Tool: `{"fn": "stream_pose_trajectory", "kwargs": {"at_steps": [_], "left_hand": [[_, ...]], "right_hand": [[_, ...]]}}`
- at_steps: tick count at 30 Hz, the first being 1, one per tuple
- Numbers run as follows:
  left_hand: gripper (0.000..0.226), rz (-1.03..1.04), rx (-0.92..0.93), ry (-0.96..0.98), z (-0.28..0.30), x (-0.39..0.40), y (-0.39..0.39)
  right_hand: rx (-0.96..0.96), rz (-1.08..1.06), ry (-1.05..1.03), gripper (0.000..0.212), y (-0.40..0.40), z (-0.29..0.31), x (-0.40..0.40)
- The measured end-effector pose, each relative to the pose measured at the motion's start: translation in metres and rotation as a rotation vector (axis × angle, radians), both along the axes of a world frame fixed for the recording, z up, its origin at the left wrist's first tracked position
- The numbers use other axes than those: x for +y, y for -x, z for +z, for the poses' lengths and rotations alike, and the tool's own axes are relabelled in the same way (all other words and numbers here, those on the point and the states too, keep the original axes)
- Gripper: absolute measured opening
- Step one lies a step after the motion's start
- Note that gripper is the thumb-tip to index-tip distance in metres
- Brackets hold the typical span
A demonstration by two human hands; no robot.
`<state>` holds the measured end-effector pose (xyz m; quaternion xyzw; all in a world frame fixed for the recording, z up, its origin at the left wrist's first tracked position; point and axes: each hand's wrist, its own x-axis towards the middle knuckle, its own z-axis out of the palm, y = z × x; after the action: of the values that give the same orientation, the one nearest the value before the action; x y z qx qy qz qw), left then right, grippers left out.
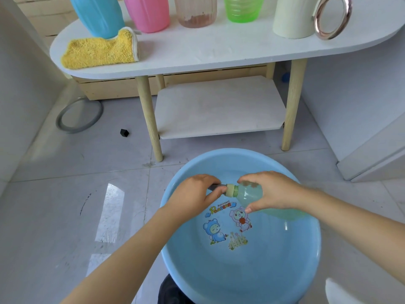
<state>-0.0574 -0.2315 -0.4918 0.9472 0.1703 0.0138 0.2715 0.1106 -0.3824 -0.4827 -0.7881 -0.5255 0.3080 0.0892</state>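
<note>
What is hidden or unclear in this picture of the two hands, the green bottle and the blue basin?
Head view:
The dark handle: the left hand covers most of it and its tip is inside the green bottle, so the tool is unclear.
The bottle's body: mostly hidden under the right hand.
The cups on the white table: tops cut off by the upper edge.

Basin open above, table near ahead
</note>
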Motion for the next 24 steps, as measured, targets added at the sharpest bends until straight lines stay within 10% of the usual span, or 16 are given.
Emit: {"fn": "stream_pose_trajectory", "kwargs": {"at_steps": [11, 24], "left_hand": [[0.025, 0.490, 0.061, 0.831, 0.007, 0.010, -0.006], [0.028, 0.787, 0.033, 0.568, 0.005, 0.047, 0.028]], "right_hand": [[-0.213, -0.011, -0.191, 0.082, 0.003, 0.006, 0.002], [0.183, -0.432, 0.098, 0.073, -0.022, -0.010, -0.021]]}}
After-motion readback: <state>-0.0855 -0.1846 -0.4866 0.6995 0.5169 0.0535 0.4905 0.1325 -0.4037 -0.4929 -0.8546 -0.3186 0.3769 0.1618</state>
